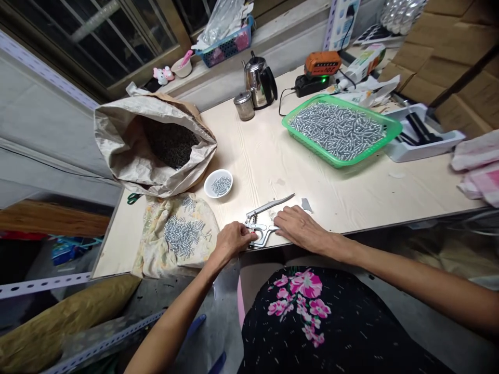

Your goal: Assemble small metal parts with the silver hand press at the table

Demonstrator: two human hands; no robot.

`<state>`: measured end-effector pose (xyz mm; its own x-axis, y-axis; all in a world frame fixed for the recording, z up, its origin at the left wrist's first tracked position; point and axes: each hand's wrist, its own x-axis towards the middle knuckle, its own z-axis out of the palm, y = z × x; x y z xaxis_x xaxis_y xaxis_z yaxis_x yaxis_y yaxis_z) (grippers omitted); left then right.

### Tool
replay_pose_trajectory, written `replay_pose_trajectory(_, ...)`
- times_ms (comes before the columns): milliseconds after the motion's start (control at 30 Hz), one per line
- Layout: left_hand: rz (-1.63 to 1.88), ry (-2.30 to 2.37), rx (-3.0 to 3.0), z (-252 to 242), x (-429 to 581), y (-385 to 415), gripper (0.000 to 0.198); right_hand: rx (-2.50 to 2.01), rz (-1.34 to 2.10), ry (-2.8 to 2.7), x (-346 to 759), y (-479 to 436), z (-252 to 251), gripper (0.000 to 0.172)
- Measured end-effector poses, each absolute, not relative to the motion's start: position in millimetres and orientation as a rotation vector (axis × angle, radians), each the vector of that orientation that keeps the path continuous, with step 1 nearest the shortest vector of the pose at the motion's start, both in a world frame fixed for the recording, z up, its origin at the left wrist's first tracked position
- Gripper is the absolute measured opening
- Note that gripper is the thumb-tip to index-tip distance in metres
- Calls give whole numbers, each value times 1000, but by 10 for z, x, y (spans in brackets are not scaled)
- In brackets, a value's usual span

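Two-handed hold, head view, six o'clock: silver, spring-loaded, plier-like metal tool [268, 229], with left hand [234, 239] pinched narrow at its nose, right hand [299, 227] closed on its lower handle. Looks like loading from short, silver metal pins [182, 236] at nine o'clock; cannot tell of any between fingertips. Calls for steady alignment before squeezing.

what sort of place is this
Seems like a small workshop, perhaps at home: a green basket of metal pins, a spring-loaded hand tool and a metal kettle on the same table.
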<state>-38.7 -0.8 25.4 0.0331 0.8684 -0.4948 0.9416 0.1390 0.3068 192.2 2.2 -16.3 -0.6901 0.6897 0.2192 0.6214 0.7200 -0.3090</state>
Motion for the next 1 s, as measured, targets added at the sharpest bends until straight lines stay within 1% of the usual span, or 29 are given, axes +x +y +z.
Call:
replay_pose_trajectory(133,-249,1733,1775,226,-403,30,22,-1057,207,-2549,1980,126,-232,11)
replay_pose_trajectory(200,-195,1725,1814,271,-473,66,17,-1101,158,-2532,2044,186,-275,12)
replay_pose_trajectory(267,-3,1776,1839,386,-571,149,16,-1121,121,-2525,2099,226,-320,13)
replay_pose_trajectory(400,526,1916,1914,791,-796,430,19,-1116,97,-2519,2132,233,-389,16)
replay_pose_trajectory(467,650,1981,2034,959,-920,524,20,-1126,99,-2501,2126,215,-408,18)
replay_pose_trajectory(533,555,2035,2142,1011,-1048,517,17,-1141,98,-2479,2119,193,-420,19)
replay_pose_trajectory(633,122,2058,2203,851,-1234,320,14,-1146,89,-2456,2119,169,-433,22)
replay_pose_trajectory(733,-235,2071,2190,563,-1375,50,20,-1126,64,-2453,2123,163,-439,23)
replay_pose_trajectory(867,-408,2068,2270,295,-1460,-141,28,-1107,37,-2462,2122,170,-440,23)
replay_pose_trajectory(1000,-499,2034,2370,236,-1465,-122,30,-1138,41,-2453,2104,159,-433,21)
